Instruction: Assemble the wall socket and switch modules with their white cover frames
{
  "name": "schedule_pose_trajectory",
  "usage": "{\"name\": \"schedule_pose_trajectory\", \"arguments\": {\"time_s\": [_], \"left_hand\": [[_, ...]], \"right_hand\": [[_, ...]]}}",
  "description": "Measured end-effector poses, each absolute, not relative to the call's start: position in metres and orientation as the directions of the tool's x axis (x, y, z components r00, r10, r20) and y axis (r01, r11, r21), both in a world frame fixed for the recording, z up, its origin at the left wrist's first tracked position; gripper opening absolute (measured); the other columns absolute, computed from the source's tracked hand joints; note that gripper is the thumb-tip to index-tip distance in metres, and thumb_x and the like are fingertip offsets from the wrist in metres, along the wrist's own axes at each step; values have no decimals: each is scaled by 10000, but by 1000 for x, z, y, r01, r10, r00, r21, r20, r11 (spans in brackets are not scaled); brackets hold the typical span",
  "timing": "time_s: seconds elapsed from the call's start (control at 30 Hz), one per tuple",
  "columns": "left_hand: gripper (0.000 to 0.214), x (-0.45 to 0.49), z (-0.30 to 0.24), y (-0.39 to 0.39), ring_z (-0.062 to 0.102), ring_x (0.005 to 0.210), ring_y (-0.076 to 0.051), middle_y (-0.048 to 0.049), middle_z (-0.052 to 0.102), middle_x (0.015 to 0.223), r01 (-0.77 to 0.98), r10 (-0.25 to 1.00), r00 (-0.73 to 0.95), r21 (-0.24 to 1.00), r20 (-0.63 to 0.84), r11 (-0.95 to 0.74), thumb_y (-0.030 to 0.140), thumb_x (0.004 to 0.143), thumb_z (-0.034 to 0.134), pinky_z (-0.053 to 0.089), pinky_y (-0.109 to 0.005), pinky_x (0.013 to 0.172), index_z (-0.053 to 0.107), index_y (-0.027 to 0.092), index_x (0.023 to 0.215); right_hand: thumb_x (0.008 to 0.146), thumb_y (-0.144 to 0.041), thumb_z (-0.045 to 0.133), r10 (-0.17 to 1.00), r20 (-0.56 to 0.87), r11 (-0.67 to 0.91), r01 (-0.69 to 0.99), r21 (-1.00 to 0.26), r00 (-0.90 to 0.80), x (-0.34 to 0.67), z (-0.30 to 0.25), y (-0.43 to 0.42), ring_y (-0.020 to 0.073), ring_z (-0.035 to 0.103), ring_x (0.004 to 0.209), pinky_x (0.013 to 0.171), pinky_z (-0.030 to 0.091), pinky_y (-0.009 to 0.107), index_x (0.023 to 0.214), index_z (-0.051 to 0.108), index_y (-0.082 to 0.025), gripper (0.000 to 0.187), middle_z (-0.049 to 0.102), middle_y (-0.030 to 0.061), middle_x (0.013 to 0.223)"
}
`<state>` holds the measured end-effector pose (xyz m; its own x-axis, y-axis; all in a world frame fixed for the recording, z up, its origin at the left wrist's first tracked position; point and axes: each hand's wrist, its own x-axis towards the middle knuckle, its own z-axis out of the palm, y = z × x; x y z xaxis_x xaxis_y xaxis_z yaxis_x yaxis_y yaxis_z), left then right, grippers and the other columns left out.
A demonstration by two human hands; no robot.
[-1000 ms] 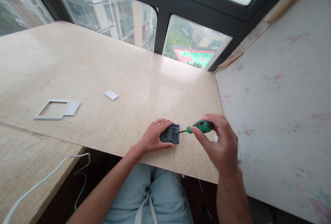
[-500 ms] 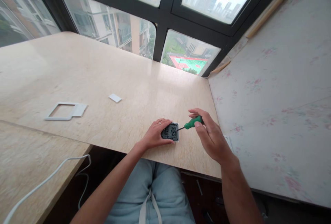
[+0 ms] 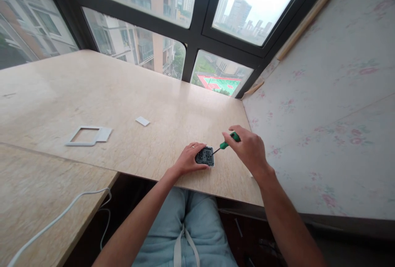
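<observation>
A small grey switch module (image 3: 205,156) with a white rim lies near the front edge of the beige marble table (image 3: 123,94). My left hand (image 3: 188,159) rests on its left side, fingers curled round it and holding it down. My right hand (image 3: 248,148) grips a green-handled screwdriver (image 3: 228,141). The dark tip of the screwdriver points down-left and meets the module's right side.
A white square frame (image 3: 88,135) and a small white plate (image 3: 142,121) lie further left on the table. A white cable (image 3: 55,217) runs over the lower tabletop at the left. A flowered wall stands at the right, windows behind. My knees are under the table edge.
The view has tilted up and drawn back, so the hands look smaller. My right hand has closed further over the screwdriver handle. The left hand and the module stay where they were.
</observation>
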<state>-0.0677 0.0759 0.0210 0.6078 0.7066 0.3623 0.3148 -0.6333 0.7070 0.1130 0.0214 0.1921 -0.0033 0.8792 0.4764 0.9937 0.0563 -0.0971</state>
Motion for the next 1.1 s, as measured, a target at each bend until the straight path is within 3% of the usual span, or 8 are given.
{"name": "schedule_pose_trajectory", "arguments": {"time_s": [0.1,0.3,0.47,0.57,0.77,0.87,0.97,1.1], "left_hand": [[830,-68,22,76,474,1278,-306,-111,571,1346,309,705,609,710,364,-633,553,656,807,351,-461,1107,509,205,1348],[799,-68,22,77,493,1251,-301,-108,585,1328,305,697,608,699,380,-647,526,661,812,379,-447,1082,522,201,1331],[812,-67,21,77,492,1251,-310,-107,587,1320,318,704,606,698,371,-641,528,653,813,383,-455,1077,515,208,1337],[838,-67,22,77,492,1253,-310,-111,578,1333,327,707,609,699,359,-637,517,651,816,379,-456,1080,495,205,1359],[855,-67,25,77,483,1260,-313,-112,571,1347,332,711,616,707,339,-624,531,648,813,369,-466,1085,489,214,1373],[856,-67,24,78,481,1259,-312,-114,569,1350,324,709,620,713,336,-622,546,648,808,369,-471,1084,494,209,1370],[860,-67,22,79,483,1256,-310,-109,576,1345,319,705,622,712,340,-625,551,643,812,364,-468,1090,501,206,1366],[861,-68,20,79,473,1270,-308,-105,573,1348,324,702,625,704,342,-632,551,646,812,361,-463,1095,499,215,1373]], "right_hand": [[916,-575,505,916,400,48,996,-79,-13,112,197,16,188,598,610,542,347,272,822,617,-201,402,655,42,689],[986,-373,345,968,240,174,883,-436,-73,117,200,1,229,647,1004,843,490,365,1239,515,-208,346,664,103,1142],[936,-276,412,967,213,243,769,-591,-142,119,196,1,222,661,1038,887,523,393,1311,485,-215,386,665,101,1129],[965,-320,449,942,286,315,754,-576,-175,117,195,5,199,679,959,760,557,315,1240,551,-223,310,665,95,1133],[937,-460,547,880,438,329,900,-284,-184,119,191,11,229,672,852,755,539,350,1011,631,-192,290,695,100,957],[955,-448,508,896,404,340,870,-356,-185,122,190,10,250,657,1023,896,525,402,1158,592,-195,334,673,123,1121],[973,-329,448,918,345,353,793,-496,-193,127,189,9,252,475,1336,1083,413,465,1345,481,-238,385,514,120,1423],[933,-272,485,949,256,313,664,-680,-185,132,188,7,232,586,1232,946,538,400,1400,423,-238,472,539,124,1393]]}}
